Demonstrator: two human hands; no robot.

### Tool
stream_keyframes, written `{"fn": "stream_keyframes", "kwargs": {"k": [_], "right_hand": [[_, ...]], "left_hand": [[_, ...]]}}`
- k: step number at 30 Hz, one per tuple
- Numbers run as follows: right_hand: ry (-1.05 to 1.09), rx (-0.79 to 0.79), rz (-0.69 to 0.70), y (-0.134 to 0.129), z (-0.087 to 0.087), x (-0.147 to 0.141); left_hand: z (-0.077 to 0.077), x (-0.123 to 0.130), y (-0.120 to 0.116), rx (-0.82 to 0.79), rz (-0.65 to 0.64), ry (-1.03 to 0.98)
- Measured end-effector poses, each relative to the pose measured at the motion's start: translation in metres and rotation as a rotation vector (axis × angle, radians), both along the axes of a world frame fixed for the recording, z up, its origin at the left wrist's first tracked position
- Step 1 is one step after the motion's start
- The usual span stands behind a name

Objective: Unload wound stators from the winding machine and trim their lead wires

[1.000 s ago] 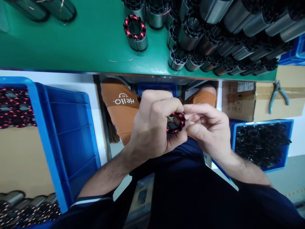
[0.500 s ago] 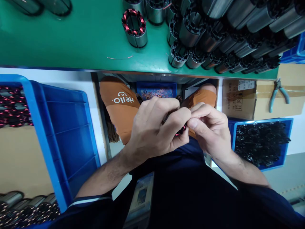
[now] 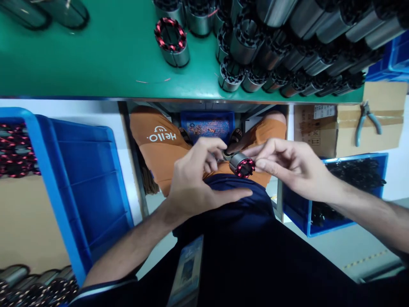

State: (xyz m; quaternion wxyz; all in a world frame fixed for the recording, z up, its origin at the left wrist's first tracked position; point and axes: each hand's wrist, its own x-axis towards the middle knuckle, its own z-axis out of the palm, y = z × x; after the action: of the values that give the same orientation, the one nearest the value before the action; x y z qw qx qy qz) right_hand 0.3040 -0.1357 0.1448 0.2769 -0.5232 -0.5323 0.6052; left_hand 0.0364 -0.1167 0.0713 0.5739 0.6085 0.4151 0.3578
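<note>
A small metal motor stator [image 3: 237,162] with red copper windings at its near end is held over my lap, tilted toward me. My right hand [image 3: 287,168] pinches it at its right side with thumb and fingers. My left hand [image 3: 194,183] is off to the stator's left, thumb stretched out below it and fingers bent and apart. Nothing shows in the left palm. On the green bench top, another stator with red windings [image 3: 174,47] stands upright at the front.
Stacked stators [image 3: 252,47] fill the bench's right side. A blue bin [image 3: 92,179] with wound stators beside it stands on my left. On my right are pliers [image 3: 366,121] on a cardboard box [image 3: 319,132] and a blue bin of black parts [image 3: 354,175]. A blue tray [image 3: 206,123] lies under the bench.
My left hand has let go of the stator and opened, moving slightly away to the left. The stator now shows plainly in my right hand. The view has shifted a little.
</note>
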Motion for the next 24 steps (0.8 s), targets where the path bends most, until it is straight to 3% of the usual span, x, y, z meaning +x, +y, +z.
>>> {"fn": "stream_keyframes", "kwargs": {"k": [2, 4, 5, 7, 9, 11, 13, 16, 18, 19, 20, 22, 24], "right_hand": [[0.101, -0.129, 0.006, -0.001, -0.005, -0.003], [0.0, 0.059, 0.066, 0.003, -0.005, -0.003], [-0.096, 0.245, 0.115, 0.007, -0.002, -0.001], [-0.244, 0.606, 0.235, 0.017, 0.006, 0.007], [-0.278, 0.736, 0.31, 0.025, 0.014, 0.017], [-0.223, 0.538, 0.29, 0.029, 0.018, 0.025], [-0.073, 0.173, 0.265, 0.028, 0.015, 0.029], [0.237, -0.357, 0.322, 0.023, 0.0, 0.026], [0.337, -0.539, 0.364, 0.02, -0.008, 0.021], [0.335, -0.537, 0.378, 0.019, -0.01, 0.017], [0.28, -0.439, 0.386, 0.018, -0.01, 0.014], [0.066, -0.073, 0.386, 0.017, -0.003, 0.009], [-0.155, 0.256, 0.374, 0.018, 0.01, 0.007]], "left_hand": [[0.005, 0.005, -0.008, 0.424, 0.098, 0.181], [0.013, 0.008, -0.008, 0.546, 0.044, 0.208], [0.018, 0.008, -0.006, 0.477, -0.019, 0.169], [0.026, 0.006, 0.001, 0.177, -0.223, 0.029], [0.031, 0.002, 0.008, -0.059, -0.39, -0.052], [0.034, -0.002, 0.009, -0.021, -0.377, -0.01], [0.033, -0.002, 0.007, 0.166, -0.263, 0.047], [0.031, 0.0, 0.005, 0.399, -0.235, 0.028], [0.03, 0.0, 0.006, 0.59, -0.244, 0.033], [0.03, -0.001, 0.007, 0.704, -0.257, 0.048], [0.031, -0.002, 0.008, 0.809, -0.267, 0.07], [0.032, -0.004, 0.009, 0.9, -0.262, 0.158], [0.034, -0.006, 0.007, 0.744, -0.233, 0.273]]}}
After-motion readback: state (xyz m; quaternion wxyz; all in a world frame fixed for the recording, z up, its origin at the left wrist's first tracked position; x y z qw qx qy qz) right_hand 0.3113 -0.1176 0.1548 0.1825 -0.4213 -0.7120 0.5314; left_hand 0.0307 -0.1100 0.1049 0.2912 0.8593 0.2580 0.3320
